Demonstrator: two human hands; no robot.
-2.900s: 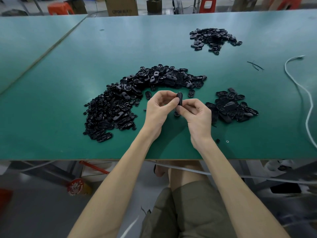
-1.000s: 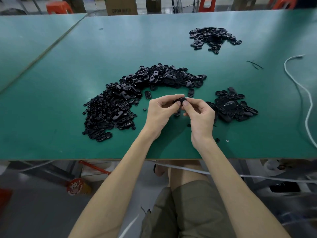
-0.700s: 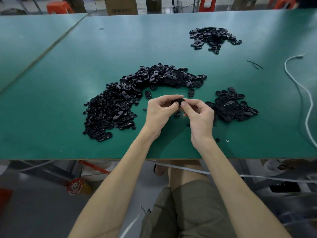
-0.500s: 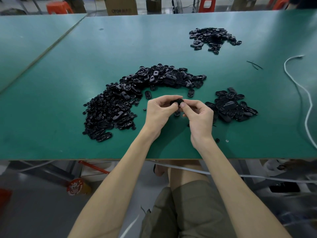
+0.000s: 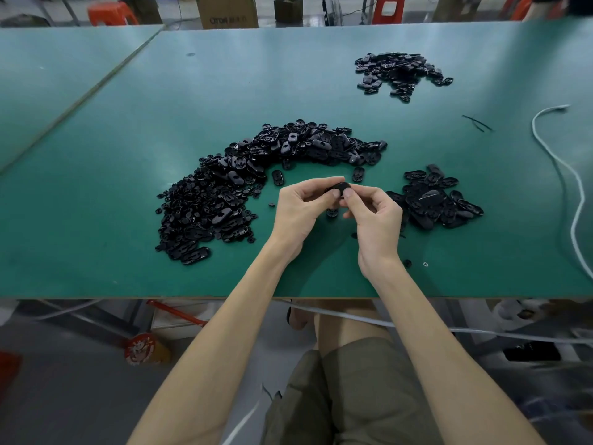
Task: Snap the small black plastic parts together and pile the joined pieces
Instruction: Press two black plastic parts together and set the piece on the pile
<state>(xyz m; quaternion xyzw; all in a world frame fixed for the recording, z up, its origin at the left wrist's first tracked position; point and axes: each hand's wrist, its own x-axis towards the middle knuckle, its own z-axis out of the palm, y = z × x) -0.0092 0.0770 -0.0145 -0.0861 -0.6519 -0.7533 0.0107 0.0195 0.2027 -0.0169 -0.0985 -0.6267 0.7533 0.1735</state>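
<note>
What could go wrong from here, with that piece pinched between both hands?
The black part is pinched only at the fingertips of the left hand and right hand; pressing could pop it loose into the large pile, where it would be hard to find.
A forearm might sweep the small bits off the table, since they lie near its front edge.

The bench is a flat teal green, and every plastic piece on it is glossy black: the long crescent heap, the smaller pile to its right, the far pile and the single part held above the surface. A white cable curls over the right end, an orange stool and a brown cardboard box with dark lettering stand behind, and below the edge show olive shorts, grey floor and a red disc printed in white.
</note>
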